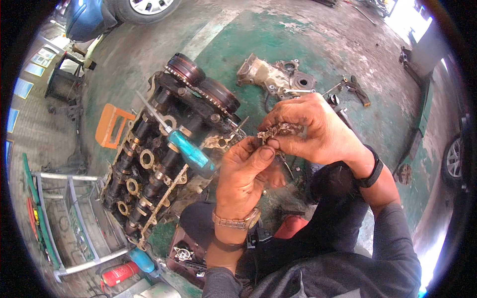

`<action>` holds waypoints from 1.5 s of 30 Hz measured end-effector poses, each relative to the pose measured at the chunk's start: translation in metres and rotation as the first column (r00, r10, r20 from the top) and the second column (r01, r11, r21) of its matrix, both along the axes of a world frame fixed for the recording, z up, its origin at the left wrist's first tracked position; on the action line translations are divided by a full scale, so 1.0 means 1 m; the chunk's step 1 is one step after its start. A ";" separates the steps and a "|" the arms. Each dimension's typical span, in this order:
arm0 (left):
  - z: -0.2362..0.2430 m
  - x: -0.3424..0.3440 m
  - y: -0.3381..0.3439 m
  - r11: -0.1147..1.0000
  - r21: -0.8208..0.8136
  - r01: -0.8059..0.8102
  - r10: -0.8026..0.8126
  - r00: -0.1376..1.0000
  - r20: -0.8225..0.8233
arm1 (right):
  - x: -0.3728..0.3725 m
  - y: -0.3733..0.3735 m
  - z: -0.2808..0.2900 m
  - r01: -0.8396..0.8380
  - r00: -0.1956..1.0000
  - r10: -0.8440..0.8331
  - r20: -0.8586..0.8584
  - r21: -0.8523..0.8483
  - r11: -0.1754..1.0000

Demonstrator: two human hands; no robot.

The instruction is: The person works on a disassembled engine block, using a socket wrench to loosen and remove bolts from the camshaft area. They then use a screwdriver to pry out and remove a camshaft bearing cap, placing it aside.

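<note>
Surrounding the engine (160, 161) is a patchy green workshop floor (223, 49)

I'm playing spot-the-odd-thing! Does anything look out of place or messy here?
Yes: a teal-handled screwdriver lies loose across the opened engine, a tool left among machine parts. The person's fingers pinch a crumpled, grimy clump, too messy to identify. The green floor paint also looks worn and patchy.

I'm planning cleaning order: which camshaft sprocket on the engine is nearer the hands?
The lower-right camshaft sprocket; it sits closer to the left hand and right hand than the upper-left sprocket does.
</note>
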State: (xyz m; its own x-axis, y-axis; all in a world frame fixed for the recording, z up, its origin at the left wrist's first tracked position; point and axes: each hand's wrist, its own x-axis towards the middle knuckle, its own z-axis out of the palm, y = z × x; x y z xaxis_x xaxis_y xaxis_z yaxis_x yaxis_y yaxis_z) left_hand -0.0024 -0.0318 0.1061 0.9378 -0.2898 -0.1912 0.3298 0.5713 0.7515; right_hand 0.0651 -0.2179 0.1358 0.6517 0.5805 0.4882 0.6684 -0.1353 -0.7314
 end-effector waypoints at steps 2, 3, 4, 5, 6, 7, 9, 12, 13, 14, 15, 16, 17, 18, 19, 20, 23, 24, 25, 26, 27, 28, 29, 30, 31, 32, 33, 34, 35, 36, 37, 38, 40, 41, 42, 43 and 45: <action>0.000 0.000 0.002 0.999 -0.001 0.034 -0.034 0.999 0.020 | -0.002 0.001 -0.001 0.022 0.999 -0.022 0.049 -0.006 1.000; 0.001 0.000 0.003 0.999 -0.015 0.051 -0.051 0.998 0.025 | -0.003 0.001 -0.002 0.036 0.997 -0.035 0.075 -0.017 0.999; 0.001 0.000 0.003 0.999 -0.017 0.048 -0.048 0.999 -0.004 | -0.003 0.001 -0.002 0.050 0.995 -0.046 0.093 -0.045 0.998; 0.002 0.000 0.003 0.999 -0.019 0.045 -0.045 0.998 -0.032 | -0.004 0.002 -0.003 0.064 0.992 -0.056 0.111 -0.072 0.995; 0.003 0.000 0.003 0.997 -0.055 0.046 -0.049 0.997 -0.057 | -0.004 0.003 -0.003 0.061 0.992 -0.054 0.112 -0.057 0.997; 0.003 -0.001 0.002 1.000 -0.002 0.026 -0.026 0.998 -0.054 | -0.004 0.003 -0.003 0.056 0.992 -0.051 0.113 -0.042 0.998; 0.005 -0.001 0.000 1.000 0.022 -0.003 0.004 0.999 -0.050 | -0.004 0.005 -0.004 0.058 0.994 -0.056 0.097 -0.018 0.998; 0.007 -0.003 0.000 0.996 0.071 -0.053 0.057 0.997 -0.052 | -0.006 0.007 -0.003 0.067 0.998 -0.066 -0.017 0.016 0.998; 0.007 -0.003 0.001 0.998 0.056 -0.038 0.040 0.998 -0.041 | -0.007 0.008 -0.002 0.065 0.993 -0.062 -0.096 0.030 0.997; 0.007 -0.003 0.003 0.999 0.040 -0.022 0.023 0.999 -0.029 | -0.007 0.008 -0.002 0.064 0.983 -0.056 -0.173 0.044 0.997; 0.007 -0.003 0.004 1.000 -0.018 0.001 -0.001 1.000 -0.007 | -0.007 0.008 -0.001 0.058 0.975 -0.050 -0.217 0.034 0.998; 0.006 -0.002 0.006 1.000 0.017 0.000 0.000 1.000 -0.020 | -0.007 0.008 -0.001 0.053 0.965 -0.044 -0.260 0.026 0.998; 0.005 -0.002 0.007 1.000 0.010 0.005 -0.005 1.000 -0.023 | -0.007 0.008 -0.001 0.048 0.955 -0.033 -0.294 0.044 0.998; 0.004 -0.001 0.008 1.000 -0.022 0.016 -0.017 1.000 -0.025 | -0.006 0.008 -0.001 0.064 0.962 -0.052 -0.270 0.035 0.997; 0.004 -0.001 0.009 0.998 -0.053 0.025 -0.024 1.000 0.005 | -0.004 0.008 -0.002 0.082 0.969 -0.066 -0.237 0.055 0.995; 0.004 -0.002 0.010 0.993 -0.108 0.041 -0.037 0.999 0.037 | -0.003 0.008 -0.002 0.104 0.966 -0.091 -0.242 0.045 0.994; 0.008 -0.006 0.014 0.972 -0.236 -0.018 0.030 0.999 0.045 | 0.001 0.005 -0.005 0.277 0.825 -0.190 -0.532 0.089 0.957; 0.010 -0.005 0.015 0.969 -0.240 -0.061 0.073 0.996 0.041 | 0.002 0.001 -0.005 0.296 0.832 -0.222 -0.508 0.067 0.953; 0.012 -0.006 0.015 0.965 -0.238 -0.109 0.123 0.991 0.044 | 0.003 0.000 -0.006 0.313 0.809 -0.204 -0.551 0.110 0.943; 0.015 -0.004 0.016 0.978 -0.198 -0.068 0.098 0.985 0.145 | 0.003 -0.003 -0.006 0.343 0.804 -0.246 -0.541 0.085 0.935; 0.018 -0.002 0.016 0.957 -0.291 0.002 0.050 0.984 0.172 | 0.003 -0.003 -0.007 0.354 0.825 -0.258 -0.502 0.104 0.929; 0.021 -0.004 0.015 0.959 -0.280 -0.047 0.085 0.988 0.126 | 0.002 -0.004 -0.006 0.341 0.823 -0.243 -0.513 0.106 0.934; 0.023 -0.008 0.012 0.961 -0.256 -0.099 0.131 0.985 0.109 | 0.000 -0.003 -0.007 0.350 0.816 -0.239 -0.526 0.122 0.929; 0.025 -0.010 0.011 0.971 -0.212 -0.106 0.132 0.985 0.112 | -0.001 -0.002 -0.006 0.374 0.787 -0.280 -0.550 0.063 0.925; 0.028 -0.012 0.011 0.977 -0.186 -0.107 0.131 0.984 0.124 | -0.004 0.000 -0.006 0.367 0.805 -0.286 -0.520 0.057 0.929; 0.031 -0.010 0.014 0.978 -0.199 -0.054 0.074 0.993 0.096 | -0.003 0.003 -0.007 0.380 0.800 -0.333 -0.499 -0.007 0.925; 0.034 -0.013 0.015 0.973 -0.218 -0.077 0.104 0.988 0.115 | -0.005 0.007 -0.007 0.401 0.781 -0.345 -0.520 -0.006 0.916; 0.037 -0.015 0.021 0.970 -0.222 -0.099 0.134 0.979 0.151 | -0.003 0.011 -0.007 0.356 0.830 -0.269 -0.489 0.092 0.930; 0.041 -0.016 0.026 0.966 -0.233 -0.107 0.153 0.970 0.188 | -0.003 0.016 -0.008 0.392 0.816 -0.291 -0.500 0.107 0.914; 0.045 -0.020 0.034 0.959 -0.218 -0.181 0.231 0.945 0.231 | -0.001 0.018 -0.006 0.387 0.781 -0.268 -0.565 0.100 0.917; 0.049 -0.023 0.042 0.943 -0.234 -0.236 0.297 0.913 0.279 | 0.000 0.021 -0.003 0.289 0.835 -0.155 -0.528 0.181 0.940; 0.052 -0.025 0.052 0.911 -0.268 -0.314 0.392 0.862 0.322 | -0.001 0.025 -0.001 0.246 0.853 -0.099 -0.512 0.227 0.942; 0.058 -0.033 0.076 0.784 -0.314 -0.536 0.621 0.698 0.357 | 0.000 0.035 0.009 0.178 0.862 -0.028 -0.507 0.250 0.952; 0.059 -0.037 0.090 0.693 -0.327 -0.642 0.716 0.563 0.413 | 0.001 0.040 0.017 0.172 0.880 -0.046 -0.472 0.228 0.958; 0.059 -0.041 0.104 0.619 -0.378 -0.688 0.778 0.472 0.414 | 0.003 0.047 0.027 0.161 0.892 -0.069 -0.446 0.172 0.972; 0.059 -0.046 0.118 0.544 -0.424 -0.724 0.830 0.393 0.395 | 0.005 0.056 0.039 0.163 0.893 -0.089 -0.441 0.133 0.978; 0.059 -0.059 0.147 0.509 -0.478 -0.716 0.847 0.320 0.424 | 0.007 0.079 0.062 0.099 0.925 -0.064 -0.375 0.076 0.992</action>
State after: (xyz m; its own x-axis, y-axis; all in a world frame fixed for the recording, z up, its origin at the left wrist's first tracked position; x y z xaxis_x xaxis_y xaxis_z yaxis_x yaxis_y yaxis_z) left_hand -0.0611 0.1151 0.1654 0.6259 0.6760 0.3889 -0.7701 0.4569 0.4451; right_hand 0.0725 -0.1393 0.1979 0.8393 0.4823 0.2509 0.3367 -0.0986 -0.9364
